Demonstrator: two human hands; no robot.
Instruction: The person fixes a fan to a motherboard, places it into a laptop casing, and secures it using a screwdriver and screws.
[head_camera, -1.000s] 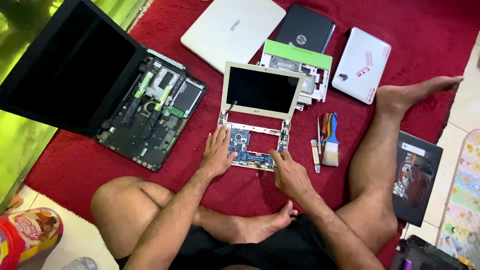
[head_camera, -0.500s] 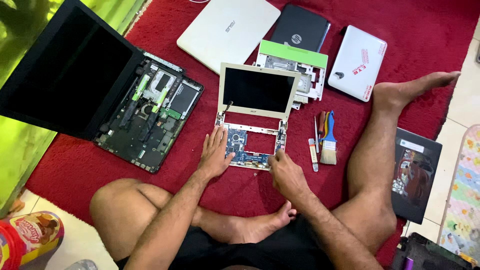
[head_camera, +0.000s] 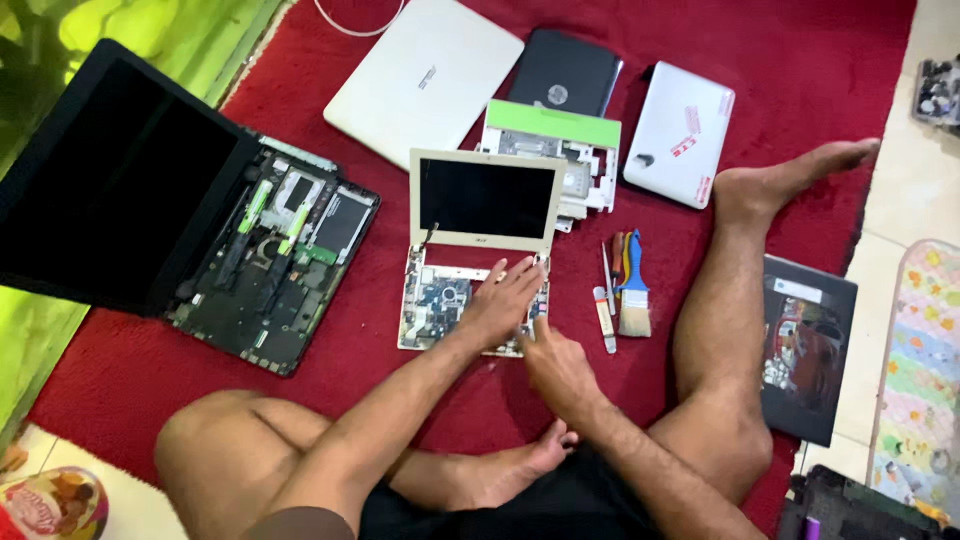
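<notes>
1. The person sits cross-legged on a red rug, and right in front of them lies a small cream netbook with its lid up, screen dark, and its base stripped so the circuit board shows.
2. The left hand reaches across and lies flat on the right part of that open base, fingers spread and loose, closed on nothing.
3. The right hand sits just below it at the near right corner of the netbook; its fingers point up toward the base edge, but I cannot tell from here whether they pinch anything.
4. Just to the right of the netbook, on the rug, lie a paintbrush with a blue handle and a few slim tools beside it.
5. To the left sits a big black laptop, opened out, its base bare with green parts showing inside.
6. Behind the netbook rests a white casing with a green strip, touching the back of the lid.
7. Further back lie a closed white laptop, a closed black laptop and a small white netbook, side by side.
8. The person's right leg stretches out along the rug, and beyond it a dark flat device lies at the rug's edge.
</notes>
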